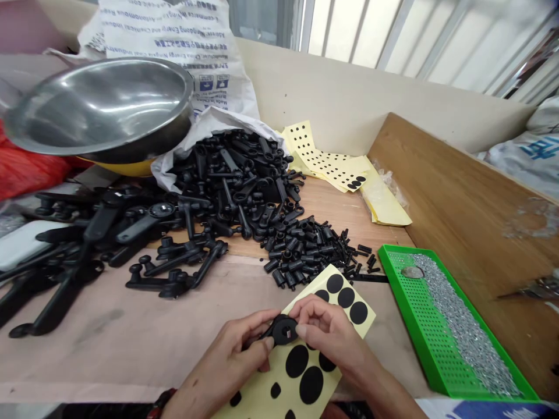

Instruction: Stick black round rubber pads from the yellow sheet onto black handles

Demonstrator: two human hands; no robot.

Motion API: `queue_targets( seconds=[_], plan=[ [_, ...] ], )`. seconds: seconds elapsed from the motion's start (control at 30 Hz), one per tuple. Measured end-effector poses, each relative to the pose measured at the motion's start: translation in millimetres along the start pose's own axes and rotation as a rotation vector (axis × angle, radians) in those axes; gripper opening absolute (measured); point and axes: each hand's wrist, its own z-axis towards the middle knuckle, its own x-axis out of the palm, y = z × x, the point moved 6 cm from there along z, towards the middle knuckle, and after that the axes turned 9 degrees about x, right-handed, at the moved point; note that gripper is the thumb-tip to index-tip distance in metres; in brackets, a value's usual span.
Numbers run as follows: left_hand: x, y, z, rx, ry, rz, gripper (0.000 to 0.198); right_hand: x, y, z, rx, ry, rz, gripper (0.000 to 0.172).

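My left hand (227, 361) and my right hand (327, 331) both pinch a round-headed black plastic part (283, 330) low in the middle of the view. A small label shows on its disc, and my fingers hide part of it. Beneath my hands lies a yellow backing sheet (364, 329) carrying round black stickers (311, 384). Some spots on the sheet look bare. Behind it spreads a heap of small black plastic pieces (305, 250), which runs into a bigger pile of black plastic parts (231, 180).
Long black parts (87, 244) lie at the left of the wooden table (87, 361). A steel bowl (100, 105) sits tilted at the back left, by a white sack (174, 46). At the right stands a green perforated tray (419, 343) of silver granules, beside an upright wooden board (463, 186).
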Motion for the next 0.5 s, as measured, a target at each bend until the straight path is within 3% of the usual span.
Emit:
queue_targets(
  seconds=[0.27, 0.5],
  plan=[
    [1.6, 4.1, 1.8, 0.001, 0.029, -0.030, 0.041, -0.1, -0.2, -0.2, -0.033, -0.003, -0.028, 0.009],
    [1.3, 0.1, -1.8, 0.047, -0.037, 0.042, 0.038, 0.9, 0.9, 0.7, -0.031, -0.026, -0.057, 0.007]
  ],
)
